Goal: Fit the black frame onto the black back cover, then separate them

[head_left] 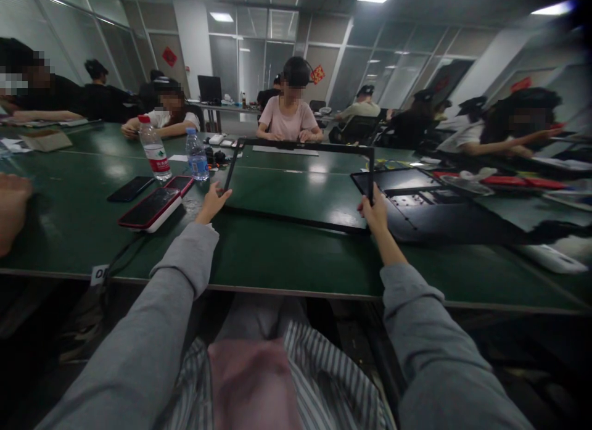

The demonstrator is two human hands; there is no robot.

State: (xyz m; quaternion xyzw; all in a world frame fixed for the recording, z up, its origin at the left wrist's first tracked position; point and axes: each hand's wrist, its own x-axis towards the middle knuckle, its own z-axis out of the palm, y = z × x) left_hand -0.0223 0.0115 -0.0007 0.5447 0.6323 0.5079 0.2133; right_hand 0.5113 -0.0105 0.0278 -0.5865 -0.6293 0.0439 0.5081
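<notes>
Between my two hands is a thin black rectangular frame, like a laptop screen bezel point(296, 218), with the green table showing through its opening. Its left side is pinched in my left hand point(214, 200), and its right side is gripped by my right hand point(374, 206). The frame is tilted up, its far edge higher than its near edge. Just right of my right hand lies an opened-up black laptop point(456, 217) with some inner parts showing. Whether the frame's lower edge touches the table I cannot tell.
Left of my left hand are a phone on a white block point(150, 209), a dark phone point(131, 188), a red-capped bottle point(155, 151) and a blue-labelled bottle point(197, 155). A person in pink point(290, 114) sits opposite. Another person's hand point(13, 211) rests at far left.
</notes>
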